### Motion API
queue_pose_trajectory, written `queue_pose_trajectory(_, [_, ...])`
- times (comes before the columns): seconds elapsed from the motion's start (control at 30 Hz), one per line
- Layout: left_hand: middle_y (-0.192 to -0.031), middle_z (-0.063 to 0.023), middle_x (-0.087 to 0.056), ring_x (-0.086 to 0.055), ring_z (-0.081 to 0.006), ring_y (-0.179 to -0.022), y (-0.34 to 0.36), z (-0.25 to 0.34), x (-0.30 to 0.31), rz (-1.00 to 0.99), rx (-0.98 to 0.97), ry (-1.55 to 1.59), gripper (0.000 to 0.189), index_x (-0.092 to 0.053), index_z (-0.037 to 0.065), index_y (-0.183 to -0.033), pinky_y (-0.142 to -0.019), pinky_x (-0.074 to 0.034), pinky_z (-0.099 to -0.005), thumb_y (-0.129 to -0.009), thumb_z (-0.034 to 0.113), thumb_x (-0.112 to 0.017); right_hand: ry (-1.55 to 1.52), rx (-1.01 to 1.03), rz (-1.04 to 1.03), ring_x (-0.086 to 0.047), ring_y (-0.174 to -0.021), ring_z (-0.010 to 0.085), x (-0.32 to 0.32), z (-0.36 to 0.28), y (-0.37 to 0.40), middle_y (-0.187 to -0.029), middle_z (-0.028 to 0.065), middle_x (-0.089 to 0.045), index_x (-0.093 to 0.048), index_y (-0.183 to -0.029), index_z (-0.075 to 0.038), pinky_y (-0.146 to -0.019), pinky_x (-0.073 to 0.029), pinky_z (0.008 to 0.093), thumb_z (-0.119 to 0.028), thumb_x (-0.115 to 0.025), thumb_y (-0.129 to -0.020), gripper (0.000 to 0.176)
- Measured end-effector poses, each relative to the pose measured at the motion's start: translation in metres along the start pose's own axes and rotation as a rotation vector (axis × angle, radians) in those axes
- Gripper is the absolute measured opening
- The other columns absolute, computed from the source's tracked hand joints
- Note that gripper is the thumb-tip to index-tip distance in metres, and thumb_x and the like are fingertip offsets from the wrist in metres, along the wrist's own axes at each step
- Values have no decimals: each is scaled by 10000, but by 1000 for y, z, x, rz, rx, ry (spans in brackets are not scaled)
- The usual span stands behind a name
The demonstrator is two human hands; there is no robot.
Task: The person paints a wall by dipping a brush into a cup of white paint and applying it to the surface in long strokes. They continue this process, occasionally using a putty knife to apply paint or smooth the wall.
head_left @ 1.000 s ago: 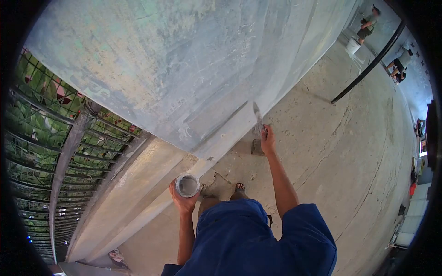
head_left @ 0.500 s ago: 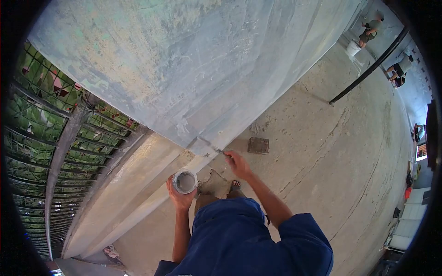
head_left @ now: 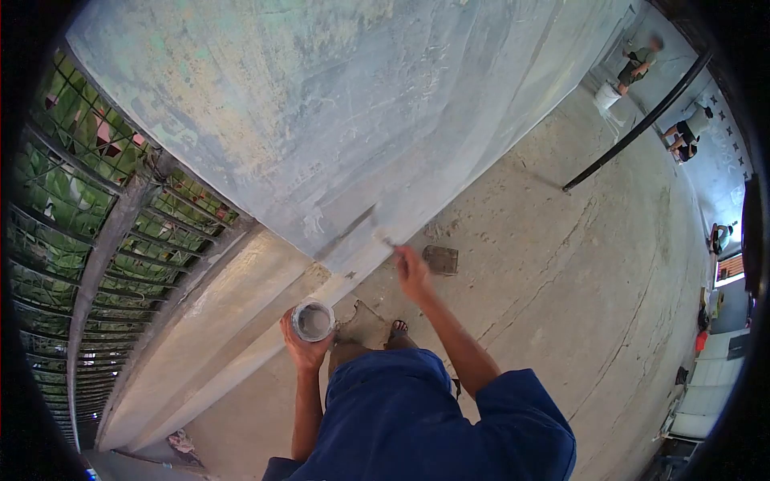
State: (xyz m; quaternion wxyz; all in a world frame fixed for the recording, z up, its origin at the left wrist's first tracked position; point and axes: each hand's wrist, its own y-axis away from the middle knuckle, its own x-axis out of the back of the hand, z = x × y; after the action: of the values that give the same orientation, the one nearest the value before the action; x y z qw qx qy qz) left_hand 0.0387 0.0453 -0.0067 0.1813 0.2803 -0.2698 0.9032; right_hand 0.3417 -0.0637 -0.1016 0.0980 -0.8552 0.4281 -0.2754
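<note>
My left hand is wrapped round a small round tub of grey paint, its open mouth facing up. My right hand grips a paintbrush by the handle. The pale brush head is smeared by motion and overlaps the lower part of the wall. A darker wet-looking streak shows on the wall just left of the brush. The wall surface is patchy grey-blue with yellowish worn areas.
A dark rectangular block lies on the cracked concrete floor. Metal bars with greenery behind stand at left, above a ledge. A black pole slants at right. Several people are farther off, one beside a white bucket.
My right hand and the brush have moved up along the wall, and a darker streak now shows there. My left hand still holds the tub. The view has shifted slightly.
</note>
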Motion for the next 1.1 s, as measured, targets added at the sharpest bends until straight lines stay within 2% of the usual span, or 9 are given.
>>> queue_pose_trajectory(0.07, [-1215, -204, -635, -614, -430, -1140, 0, -1, 1, 8, -13, 11, 808, -592, 2, -1305, -992, -487, -535, -615, 219, -952, -42, -9, -163, -710, -919, 338, -9, -38, 23, -1005, 188, -691, -627, -1289, -88, -752, -542, 429, -108, -654, -1028, 263])
queue_pose_trajectory(0.23, [-1240, -206, -635, -602, -433, -1163, -1, -3, 3, 35, 80, 6, 824, -604, 17, -1303, -1016, -476, -546, -579, 219, -943, -38, -52, -174, -702, -917, 319, 19, -13, 16, -1012, 172, -702, -646, -1283, -97, -793, -547, 424, -205, -660, -1048, 259])
queue_pose_trajectory(0.3, [-1238, -205, -635, -601, -434, -1167, -2, -3, 6, 46, 86, 13, 827, -605, 17, -1302, -1019, -476, -546, -574, 219, -941, 109, -328, -223, -686, -884, 304, 53, 26, -16, -1001, 147, -702, -647, -1276, -95, -791, -539, 411, -242, -648, -1061, 260])
queue_pose_trajectory(0.37, [-1235, -204, -635, -600, -434, -1170, 1, -4, 8, 49, 94, 26, 830, -605, 17, -1301, -1023, -475, -546, -568, 219, -939, 134, -278, 60, -693, -919, 372, 72, 52, -49, -1023, 219, -697, -616, -1306, -41, -821, -544, 446, -163, -602, -1064, 271])
queue_pose_trajectory(0.57, [-1228, -199, -638, -604, -432, -1158, 7, -11, 10, 63, 46, 8, 791, -615, 15, -1281, -1017, -476, -537, -588, 232, -927, 113, -173, 206, -680, -880, 369, 49, 67, -67, -974, 211, -683, -617, -1272, -35, -789, -536, 462, -116, -602, -1054, 232])
queue_pose_trajectory(0.63, [-1218, -201, -629, -622, -420, -1128, 7, -6, 11, 34, 50, -35, 819, -570, 15, -1322, -991, -494, -524, -627, 232, -947, 86, -248, 35, -682, -853, 300, 25, 21, -39, -972, 153, -660, -577, -1312, -59, -780, -539, 407, -155, -618, -1063, 270])
queue_pose_trajectory(0.7, [-1219, -199, -629, -622, -419, -1129, 7, -2, 12, 36, 65, -25, 821, -573, 14, -1320, -993, -492, -525, -622, 231, -947, 94, 98, 116, -671, -808, 337, -20, 1, 2, -973, 176, -665, -584, -1296, -47, -757, -543, 430, -144, -623, -1062, 256])
queue_pose_trajectory(0.87, [-1214, -195, -633, -601, -429, -1130, 12, -3, 6, 53, 103, 32, 847, -599, 15, -1296, -1000, -483, -535, -543, 225, -925, -137, -36, -183, -687, -808, 386, -44, -72, 59, -974, 211, -693, -588, -1279, -29, -721, -539, 448, -106, -631, -1049, 247])
queue_pose_trajectory(1.1, [-1226, -192, -627, -598, -428, -1144, 8, -9, 9, 72, 70, 14, 857, -582, 21, -1312, -999, -487, -530, -558, 221, -938, -133, -51, -334, -700, -822, 362, -4, -64, 41, -980, 203, -697, -603, -1270, -35, -718, -537, 433, -84, -656, -1026, 254])
